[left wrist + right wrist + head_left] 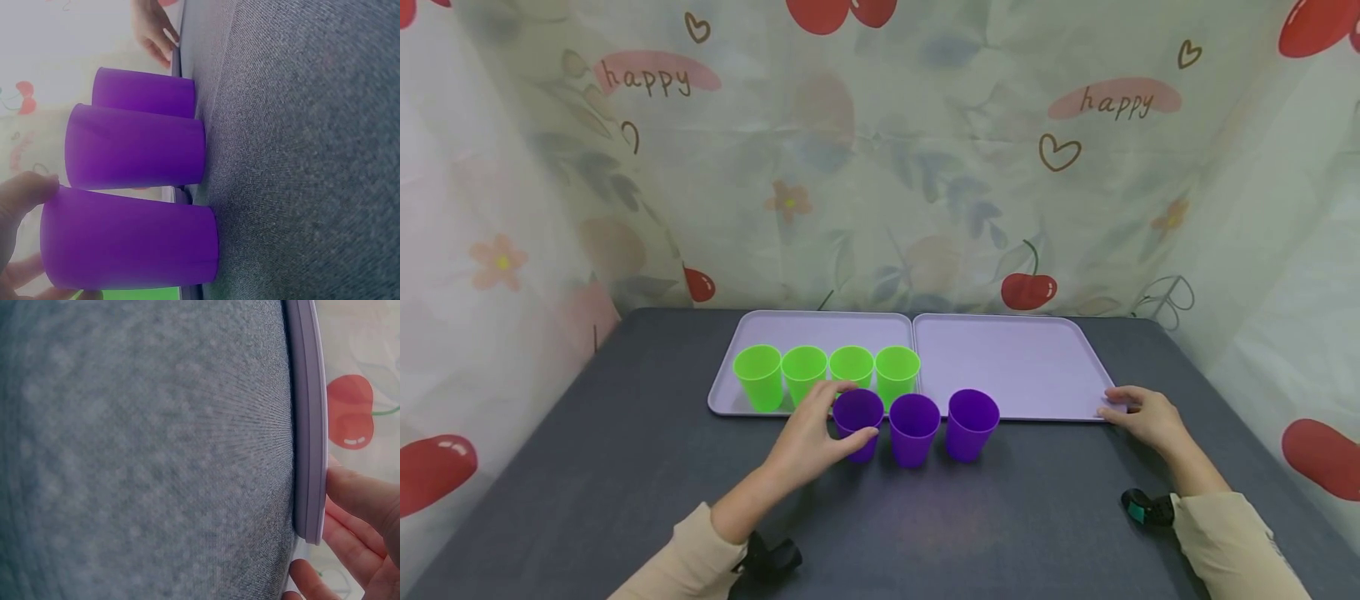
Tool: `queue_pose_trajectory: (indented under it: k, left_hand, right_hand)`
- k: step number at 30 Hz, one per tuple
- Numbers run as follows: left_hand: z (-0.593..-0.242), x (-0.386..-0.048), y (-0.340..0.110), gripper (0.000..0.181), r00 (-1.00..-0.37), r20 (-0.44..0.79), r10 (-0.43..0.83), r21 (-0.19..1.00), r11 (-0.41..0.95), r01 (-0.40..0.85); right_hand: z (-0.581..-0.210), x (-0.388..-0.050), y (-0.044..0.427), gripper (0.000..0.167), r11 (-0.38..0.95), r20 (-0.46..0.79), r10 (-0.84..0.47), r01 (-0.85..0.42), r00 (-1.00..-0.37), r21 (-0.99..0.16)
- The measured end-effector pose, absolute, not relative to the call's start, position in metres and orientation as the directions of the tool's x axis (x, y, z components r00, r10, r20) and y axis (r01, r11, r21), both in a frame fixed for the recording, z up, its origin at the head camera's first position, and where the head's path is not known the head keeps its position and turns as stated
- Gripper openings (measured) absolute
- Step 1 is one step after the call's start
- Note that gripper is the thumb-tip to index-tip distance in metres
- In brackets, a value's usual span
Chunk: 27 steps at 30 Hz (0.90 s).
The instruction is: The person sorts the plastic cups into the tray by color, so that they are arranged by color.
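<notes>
Cream sleeves (673, 554) nearest, the left hand (812, 433) grips a purple cup (865, 410), right hand (1148, 418) a tray (1011, 367).

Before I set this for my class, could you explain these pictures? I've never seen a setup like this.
There is no robot here: a person works with two bare hands. The wide picture comes from a camera worn on the head, looking forward and down. The other two come from cameras on the left and right wrists.

On the dark table lie two pale purple trays side by side. Four green cups stand in a row in the left tray. Three purple cups stand in front of the trays.

The left hand grips the leftmost purple cup near its rim; the right hand holds the near right corner of the right tray.
</notes>
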<state>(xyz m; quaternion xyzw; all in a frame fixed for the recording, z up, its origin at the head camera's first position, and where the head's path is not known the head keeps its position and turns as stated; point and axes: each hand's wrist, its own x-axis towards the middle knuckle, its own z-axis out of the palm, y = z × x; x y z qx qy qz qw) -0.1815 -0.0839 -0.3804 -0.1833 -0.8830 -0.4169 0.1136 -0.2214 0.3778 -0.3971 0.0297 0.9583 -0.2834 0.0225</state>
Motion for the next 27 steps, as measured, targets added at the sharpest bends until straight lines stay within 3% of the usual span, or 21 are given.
queue_pose_trajectory:
  k: [27]
  left_hand:
    - [-0.341, -0.179, -0.093, 0.054, -0.880, 0.423, 0.217, 0.675, 0.572, 0.466]
  right_hand:
    - [-0.397, -0.221, 0.377, 0.055, 0.834, -0.069, 0.044, 0.075, -0.997, -0.547]
